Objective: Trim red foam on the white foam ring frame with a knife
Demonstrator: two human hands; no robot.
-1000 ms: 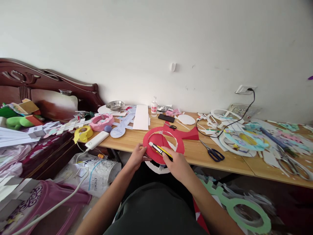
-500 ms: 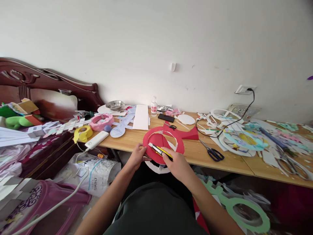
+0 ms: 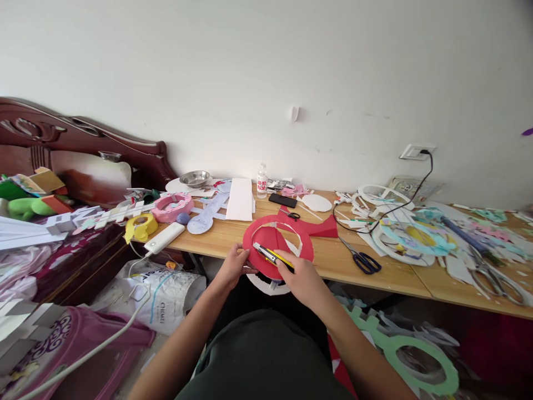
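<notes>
My left hand [image 3: 234, 265] pinches the left edge of a red ring [image 3: 306, 244] that looks cut from paper or board. A yellow and black utility knife [image 3: 270, 255] is in the grip of my right hand [image 3: 302, 278], its tip lying over the ring's left side. Below the red ring, a white ring [image 3: 266, 288] sticks out past the table's front edge above my lap. Red sheet pieces [image 3: 325, 228] lie behind it, with small scissors [image 3: 289, 214] on top. My right fingers partly cover the knife's handle.
Dark-handled scissors [image 3: 365, 262] rest right of the ring on the wooden table [image 3: 328, 261]. Behind stand a bottle [image 3: 262, 182] and a black phone [image 3: 283, 200]. Left lie a white power strip [image 3: 165, 239] and a yellow tape roll [image 3: 144, 228]. Paper scraps and white rings [image 3: 385, 194] crowd the right.
</notes>
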